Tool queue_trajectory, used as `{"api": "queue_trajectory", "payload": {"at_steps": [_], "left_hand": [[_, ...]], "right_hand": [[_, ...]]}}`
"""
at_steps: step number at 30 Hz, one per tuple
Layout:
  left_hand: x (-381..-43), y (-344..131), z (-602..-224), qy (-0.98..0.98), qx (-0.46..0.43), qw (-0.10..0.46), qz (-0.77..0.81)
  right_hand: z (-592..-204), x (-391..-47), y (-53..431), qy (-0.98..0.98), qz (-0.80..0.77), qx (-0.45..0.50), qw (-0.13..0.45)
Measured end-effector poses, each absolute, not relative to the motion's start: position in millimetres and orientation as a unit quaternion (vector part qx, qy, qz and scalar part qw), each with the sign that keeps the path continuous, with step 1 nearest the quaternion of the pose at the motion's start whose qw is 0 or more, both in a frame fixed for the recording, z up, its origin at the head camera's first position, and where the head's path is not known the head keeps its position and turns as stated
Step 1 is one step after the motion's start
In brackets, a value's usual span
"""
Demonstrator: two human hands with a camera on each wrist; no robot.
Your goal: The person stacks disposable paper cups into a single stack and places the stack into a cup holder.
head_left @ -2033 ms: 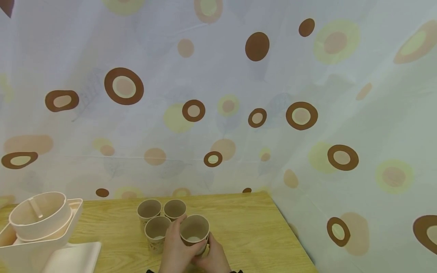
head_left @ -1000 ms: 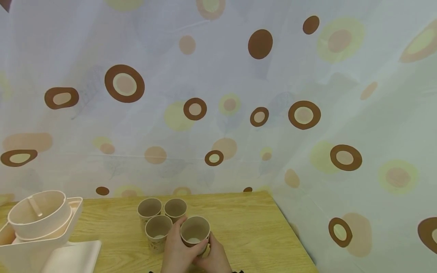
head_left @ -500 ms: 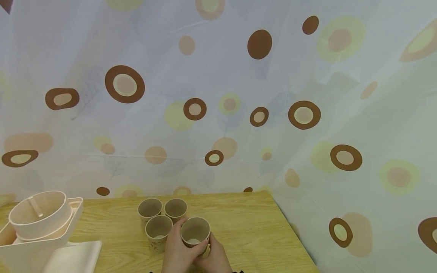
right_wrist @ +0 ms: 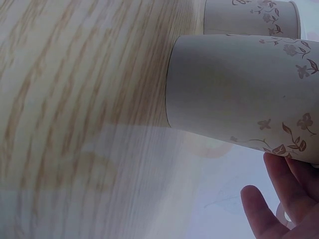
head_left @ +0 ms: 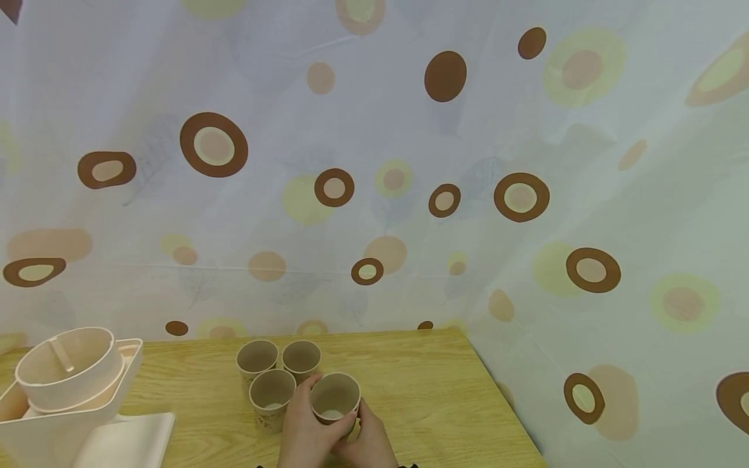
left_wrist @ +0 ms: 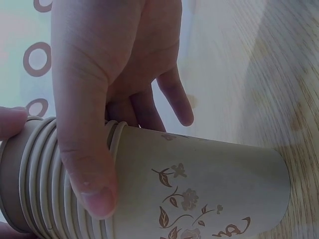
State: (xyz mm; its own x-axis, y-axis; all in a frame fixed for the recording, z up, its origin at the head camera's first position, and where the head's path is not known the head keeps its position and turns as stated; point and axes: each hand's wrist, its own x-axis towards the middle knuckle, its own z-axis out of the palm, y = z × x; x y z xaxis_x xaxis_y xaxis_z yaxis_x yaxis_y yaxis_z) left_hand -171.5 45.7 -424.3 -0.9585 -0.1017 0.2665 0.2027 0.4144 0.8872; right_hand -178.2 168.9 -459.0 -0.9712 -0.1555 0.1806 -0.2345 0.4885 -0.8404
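Note:
A stack of paper cups [head_left: 335,392] with brown flower prints stands upright on the wooden table between both hands. My left hand [head_left: 303,426] grips it from the left. In the left wrist view its thumb [left_wrist: 89,169] lies across several nested rims, and the other fingers go partly hidden behind the stack. My right hand [head_left: 368,439] holds the right side near the top; in the right wrist view its fingertips [right_wrist: 279,174] meet the printed wall. Three more cup openings stand close by at the left: a near cup [head_left: 272,393], a back-left cup [head_left: 257,359] and a back-right cup [head_left: 301,359].
At the left stands a pale plastic container [head_left: 64,429] with a round bowl [head_left: 70,383] set in it. A white flat tray-like piece [head_left: 131,442] juts from its front. A patterned curtain [head_left: 386,143] borders the wooden table [head_left: 433,403] behind and on the right.
The head view has shifted very slightly, and the held stack sits a touch lower in it than two seconds ago. Both hands keep the same hold; the other cups stay put.

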Motion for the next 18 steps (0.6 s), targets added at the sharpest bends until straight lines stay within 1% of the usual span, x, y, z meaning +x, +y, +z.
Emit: {"api": "queue_trajectory", "payload": {"at_steps": [6, 12, 18], "left_hand": [[-172.3, 46.4, -425.8, -0.831, -0.032, 0.157, -0.533], [-172.5, 46.7, -426.8, -0.832, -0.034, 0.158, -0.53], [-172.4, 47.0, -426.5, -0.832, -0.034, 0.157, -0.531]], "right_hand": [[-460.1, -178.0, 169.2, -0.864, 0.486, 0.12, 0.047], [-461.3, -178.0, 169.4, -0.867, 0.479, 0.124, 0.058], [-461.3, -178.3, 169.7, -0.866, 0.484, 0.119, 0.049]]}}
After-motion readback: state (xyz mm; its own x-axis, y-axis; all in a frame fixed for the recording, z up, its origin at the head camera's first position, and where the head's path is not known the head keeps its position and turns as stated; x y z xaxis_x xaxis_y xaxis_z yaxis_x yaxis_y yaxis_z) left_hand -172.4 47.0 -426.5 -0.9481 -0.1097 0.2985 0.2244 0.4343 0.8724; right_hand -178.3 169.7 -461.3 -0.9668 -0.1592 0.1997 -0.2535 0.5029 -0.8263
